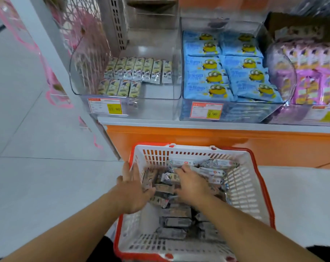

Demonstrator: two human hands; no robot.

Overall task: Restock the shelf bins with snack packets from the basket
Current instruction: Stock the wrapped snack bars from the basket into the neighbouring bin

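A white basket [243, 188] with a red rim stands on the floor below the shelf, holding several small snack packets [176, 222]. Both my hands are inside it. My left hand [135, 190] lies at the basket's left wall, fingers straight, palm turned toward a small stack of packets [164, 186]. My right hand [191, 183] presses on that stack from the right with fingers spread over it. The clear left shelf bin [160, 97] holds two rows of matching yellowish packets [139, 70], with its right half bare.
A second clear bin [198, 104] is packed with blue cartoon snack bags; further right lie purple packets [315, 72]. An orange cabinet front [217, 140] stands behind the basket. Pale floor tiles spread to the left.
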